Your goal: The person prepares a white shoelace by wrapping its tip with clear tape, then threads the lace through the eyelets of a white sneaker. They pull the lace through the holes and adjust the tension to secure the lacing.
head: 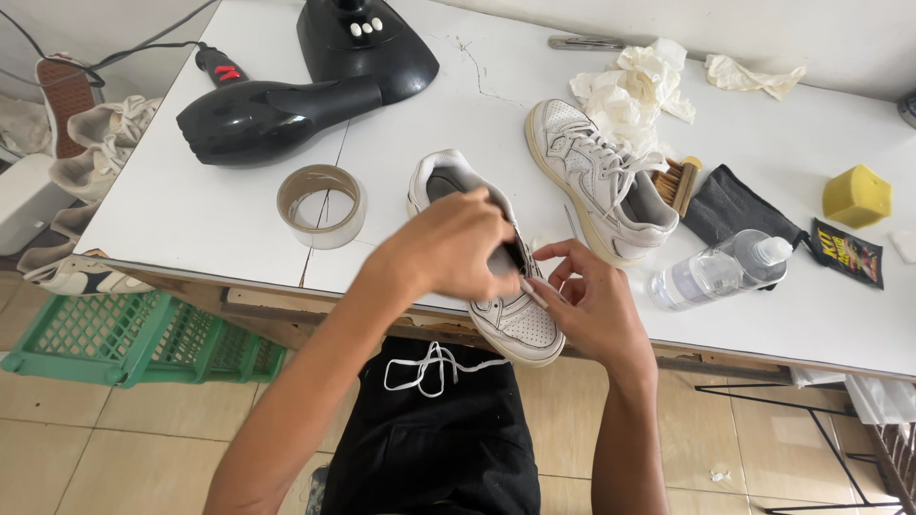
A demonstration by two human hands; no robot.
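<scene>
**Working at the near sneaker's throat**

The white sneaker (506,305) in hand lies at the front edge of the white table (448,124), toe toward the person and heel toward the middle of the table. Its lace is out: a loose white lace (434,367) lies on the black shorts in the lap just below the table edge.

The left hand (448,248) covers the tongue and eyelet area from above, its fingers curled and closed on the upper, pinning the shoe to the table. The right hand (587,300) sits at the shoe's right side; thumb and forefinger pinch a thin pale strand or stick at the eyelets. What that thin piece is I cannot tell, since the left hand hides where it ends.

To do this well, I judge that the left hand should keep the shoe flat and steady while the right works in small moves close to the eyelets, because the toe already overhangs the table edge and a hard pull could tip it off.

Beyond, the second white sneaker (596,176), laced, lies just to the right. A small brush (679,181), a dark cloth (735,205), a clear bottle (716,272) and a yellow sponge (856,195) are farther right; a tape roll (322,205) and a black hair dryer (272,116) are to the left.
</scene>
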